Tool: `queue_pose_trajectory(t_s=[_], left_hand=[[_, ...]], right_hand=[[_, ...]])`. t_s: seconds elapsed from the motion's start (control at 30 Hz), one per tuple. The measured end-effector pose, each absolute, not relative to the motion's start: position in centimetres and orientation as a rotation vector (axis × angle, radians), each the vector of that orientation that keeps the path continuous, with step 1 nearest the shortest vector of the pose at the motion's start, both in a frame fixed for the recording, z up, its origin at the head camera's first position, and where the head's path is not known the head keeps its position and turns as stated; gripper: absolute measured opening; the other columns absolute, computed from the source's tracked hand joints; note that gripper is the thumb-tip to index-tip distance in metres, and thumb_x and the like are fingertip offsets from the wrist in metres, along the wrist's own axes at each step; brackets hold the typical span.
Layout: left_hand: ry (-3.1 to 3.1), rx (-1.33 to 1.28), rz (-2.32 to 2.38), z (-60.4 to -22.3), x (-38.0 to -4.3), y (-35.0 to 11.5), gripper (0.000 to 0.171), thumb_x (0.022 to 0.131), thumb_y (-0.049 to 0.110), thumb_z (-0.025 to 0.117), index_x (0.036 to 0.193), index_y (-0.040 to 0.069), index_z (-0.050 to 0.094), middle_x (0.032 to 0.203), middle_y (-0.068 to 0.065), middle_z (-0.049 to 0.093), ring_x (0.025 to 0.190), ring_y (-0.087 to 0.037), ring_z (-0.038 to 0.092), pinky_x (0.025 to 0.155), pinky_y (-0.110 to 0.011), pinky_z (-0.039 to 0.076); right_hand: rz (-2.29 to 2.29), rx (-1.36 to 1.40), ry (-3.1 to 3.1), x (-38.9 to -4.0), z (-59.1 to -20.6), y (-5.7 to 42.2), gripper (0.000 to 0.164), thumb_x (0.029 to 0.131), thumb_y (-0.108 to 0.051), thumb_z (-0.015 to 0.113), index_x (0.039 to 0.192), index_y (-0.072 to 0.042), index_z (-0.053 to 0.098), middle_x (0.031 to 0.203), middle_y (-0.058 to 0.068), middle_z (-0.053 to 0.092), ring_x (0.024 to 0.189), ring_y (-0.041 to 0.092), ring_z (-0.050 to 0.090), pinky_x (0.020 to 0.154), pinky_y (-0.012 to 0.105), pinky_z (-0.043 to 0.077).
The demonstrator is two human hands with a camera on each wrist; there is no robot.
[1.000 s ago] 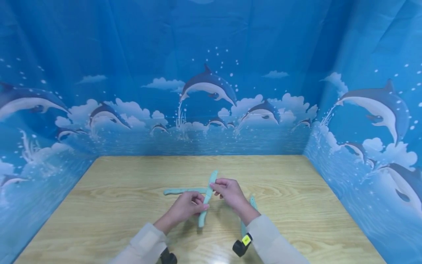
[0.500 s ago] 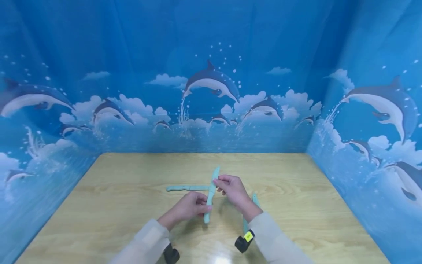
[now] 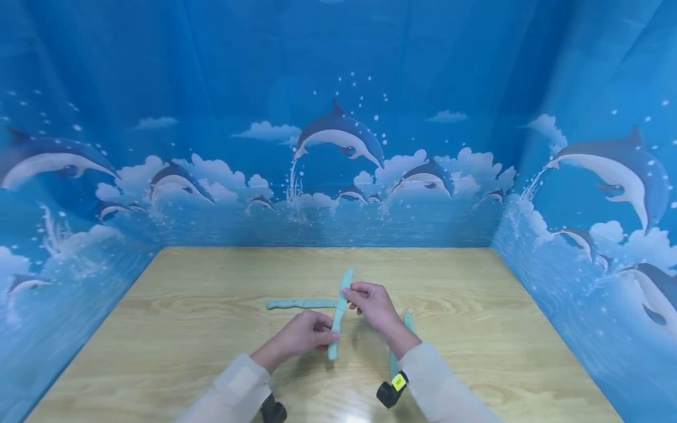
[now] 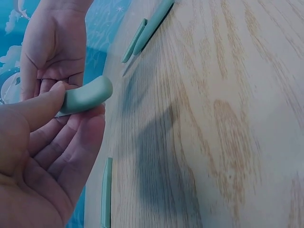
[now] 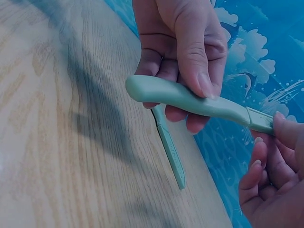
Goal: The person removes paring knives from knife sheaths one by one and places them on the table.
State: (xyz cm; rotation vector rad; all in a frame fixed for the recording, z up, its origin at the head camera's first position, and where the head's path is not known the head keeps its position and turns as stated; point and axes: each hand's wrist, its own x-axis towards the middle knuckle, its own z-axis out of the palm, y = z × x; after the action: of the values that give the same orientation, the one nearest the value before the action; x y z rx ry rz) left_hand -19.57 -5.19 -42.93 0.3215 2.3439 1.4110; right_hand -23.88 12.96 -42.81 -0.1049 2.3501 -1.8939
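A mint-green knife [image 3: 337, 317] in a matching blade cover is held tilted above the table, between both hands. My left hand [image 3: 304, 333] grips the handle [image 5: 166, 92] between thumb and fingers; the handle's rounded end pokes out past the thumb in the left wrist view. Farther up, my right hand [image 3: 375, 305] pinches the blade cover [image 5: 259, 119] by its side. The blade itself is hidden. Behind the left hand, a second green knife [image 3: 301, 304] lies crosswise on the table, its right end passing behind the held one.
Under the right forearm lie slim green pieces [image 4: 154, 23], partly hidden in the head view; whether they join I cannot tell. The wood-grain table [image 3: 211, 282] is bordered by blue dolphin-print curtains [image 3: 328, 223] at the back and sides. Small black cameras [image 3: 388, 395] sit at the wrists.
The head view has shifted slightly. Both hands keep the same hold on the knife, with hardly any movement; the pieces on the table lie as before.
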Motion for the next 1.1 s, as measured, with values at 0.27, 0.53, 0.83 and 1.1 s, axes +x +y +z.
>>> queue_pose_trajectory(t_s=[0.27, 0.53, 0.83, 1.1], left_hand=[[2.369, 0.329, 1.393, -42.8, -19.7, -5.1, 0.017, 0.089, 0.016, 0.07, 0.101, 0.003, 0.069, 0.082, -0.002, 0.07, 0.073, -0.016, 0.067, 0.068, -0.031, 0.059], [2.37, 0.356, 1.421, -42.8, -19.7, -4.8, 0.013, 0.091, 0.018, 0.069, 0.092, 0.005, 0.069, 0.077, -0.001, 0.069, 0.07, -0.015, 0.066, 0.066, -0.029, 0.059], [2.379, 0.353, 1.448, -42.9, -19.5, -4.7, 0.014, 0.09, 0.019, 0.069, 0.089, 0.006, 0.069, 0.075, -0.002, 0.069, 0.068, -0.015, 0.066, 0.063, -0.028, 0.059], [2.355, 0.376, 1.495, -43.0, -19.4, -4.8, 0.014, 0.091, 0.017, 0.069, 0.089, 0.004, 0.069, 0.074, -0.003, 0.07, 0.069, -0.02, 0.068, 0.065, -0.032, 0.06]], right_hand=[[-1.91, -0.139, 2.318, -23.0, -41.2, 12.9, 0.024, 0.095, -0.018, 0.064, 0.107, 0.002, 0.067, 0.082, 0.004, 0.067, 0.072, 0.014, 0.06, 0.069, 0.028, 0.055], [-1.9, -0.161, 2.31, -22.7, -40.2, 12.7, 0.024, 0.095, -0.016, 0.064, 0.107, 0.004, 0.067, 0.082, 0.005, 0.067, 0.073, 0.015, 0.06, 0.072, 0.031, 0.056], [-1.925, -0.149, 2.303, -23.9, -42.3, 12.7, 0.026, 0.092, -0.023, 0.068, 0.106, -0.001, 0.069, 0.082, 0.004, 0.067, 0.072, 0.014, 0.061, 0.071, 0.029, 0.056], [-1.917, -0.145, 2.293, -23.8, -42.1, 12.5, 0.028, 0.091, -0.024, 0.07, 0.106, -0.002, 0.069, 0.084, 0.002, 0.07, 0.074, 0.015, 0.063, 0.072, 0.029, 0.056]])
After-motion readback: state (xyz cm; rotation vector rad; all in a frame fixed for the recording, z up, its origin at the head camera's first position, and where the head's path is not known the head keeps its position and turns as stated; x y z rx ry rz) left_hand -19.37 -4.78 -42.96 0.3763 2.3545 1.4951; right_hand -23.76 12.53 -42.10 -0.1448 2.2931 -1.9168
